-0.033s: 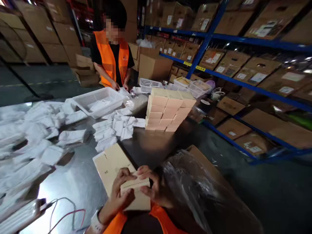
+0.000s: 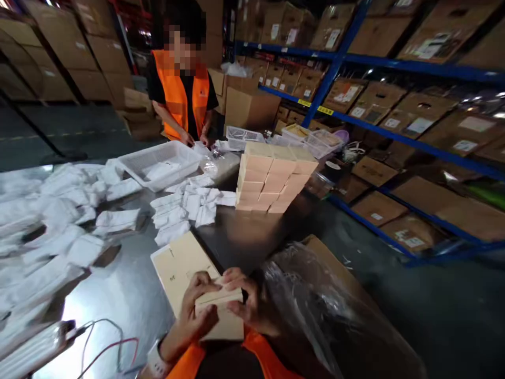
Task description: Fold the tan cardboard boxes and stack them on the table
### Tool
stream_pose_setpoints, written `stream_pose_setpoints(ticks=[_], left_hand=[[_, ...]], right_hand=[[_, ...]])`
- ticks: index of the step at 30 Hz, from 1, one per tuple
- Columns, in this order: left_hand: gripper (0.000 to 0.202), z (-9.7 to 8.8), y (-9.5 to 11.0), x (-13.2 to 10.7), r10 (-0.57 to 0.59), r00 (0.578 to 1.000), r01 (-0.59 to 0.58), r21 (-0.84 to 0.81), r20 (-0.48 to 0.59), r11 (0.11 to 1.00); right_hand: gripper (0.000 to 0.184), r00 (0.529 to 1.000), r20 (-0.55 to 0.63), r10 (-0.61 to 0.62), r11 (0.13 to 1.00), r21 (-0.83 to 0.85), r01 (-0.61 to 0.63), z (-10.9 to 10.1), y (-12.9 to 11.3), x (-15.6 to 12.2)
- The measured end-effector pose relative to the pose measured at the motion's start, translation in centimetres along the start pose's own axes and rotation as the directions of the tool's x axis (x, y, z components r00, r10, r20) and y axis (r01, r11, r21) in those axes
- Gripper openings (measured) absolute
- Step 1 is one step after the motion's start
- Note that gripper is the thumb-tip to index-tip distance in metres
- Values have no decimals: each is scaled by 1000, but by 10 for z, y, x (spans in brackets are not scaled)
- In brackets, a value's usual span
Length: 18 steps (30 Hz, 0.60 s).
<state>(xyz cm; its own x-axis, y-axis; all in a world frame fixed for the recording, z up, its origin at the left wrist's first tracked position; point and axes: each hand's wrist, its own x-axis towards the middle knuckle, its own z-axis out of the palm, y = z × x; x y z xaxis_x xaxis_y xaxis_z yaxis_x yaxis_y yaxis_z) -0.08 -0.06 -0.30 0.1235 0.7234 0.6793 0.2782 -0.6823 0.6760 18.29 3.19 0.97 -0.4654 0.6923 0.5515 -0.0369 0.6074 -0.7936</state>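
Fingers (image 2: 205, 287) of both hands pinch a small tan box (image 2: 220, 316) at the near worktop (image 2: 118, 295) edge; printing illegible. Flat cardboard (image 2: 177, 268) beside it, stacked boxes (image 2: 272, 179) beyond. Warehouse shelving (image 2: 394, 131) with labelled cartons, unreadable.

You stand in a dim warehouse. Blue steel shelving (image 2: 394, 66) loaded with cardboard boxes (image 2: 414, 113) runs from twelve to three o'clock. More stacked cartons (image 2: 82, 58) rise at eleven o'clock. The dark floor (image 2: 59, 131) stretches beyond the shiny metal table (image 2: 118, 295).
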Motion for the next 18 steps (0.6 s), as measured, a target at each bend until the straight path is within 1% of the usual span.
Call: stream_pose_setpoints(ticks=[3,6,7,9,10,11,12,13,14,15,16,17,18], left_hand=[[27,-1,-5,-6,-35,999,34,-24,-19,999],[26,-5,-11,-8,-65,997,65,-10,-30,998],[26,-7,-14,-9,-90,996,90,-6,-27,996],[26,-11,-19,-11,-216,976,216,11,8,976],[27,-12,-21,-13,-313,949,313,25,17,949],[29,-13,-23,-15,-423,906,423,28,14,906],[34,-14,-24,-16,-536,844,536,18,10,844],[45,-13,-25,-18,-633,774,634,-14,16,774],[58,-13,-25,-20,-707,707,707,-58,31,705],[67,-11,-26,-22,-755,651,759,-93,72,645],[73,-8,-28,-25,-776,617,787,-106,133,607],[73,-5,-32,-29,-769,610,791,-92,194,604],[69,-2,-38,-34,-742,627,772,-59,238,633]], right_hand=[[23,999,1,44,999,12,-44,0,1,0],[18,995,-5,103,994,37,-102,4,6,0],[19,992,-7,129,991,42,-128,6,9,0],[29,984,-31,176,984,33,-175,10,18,-2],[34,980,-53,193,981,12,-193,12,23,-3],[36,977,-81,196,980,-16,-198,14,29,-4],[36,977,-102,188,979,-58,-195,14,36,-5],[34,981,-108,163,978,-112,-175,15,44,-6],[33,988,-87,124,974,-179,-138,14,51,-5],[36,997,-35,72,965,-251,-79,13,57,-2],[42,999,38,19,948,-319,-6,12,62,3],[49,992,122,-22,923,-378,67,11,65,10],[53,975,221,-20,894,-434,116,9,65,21]])
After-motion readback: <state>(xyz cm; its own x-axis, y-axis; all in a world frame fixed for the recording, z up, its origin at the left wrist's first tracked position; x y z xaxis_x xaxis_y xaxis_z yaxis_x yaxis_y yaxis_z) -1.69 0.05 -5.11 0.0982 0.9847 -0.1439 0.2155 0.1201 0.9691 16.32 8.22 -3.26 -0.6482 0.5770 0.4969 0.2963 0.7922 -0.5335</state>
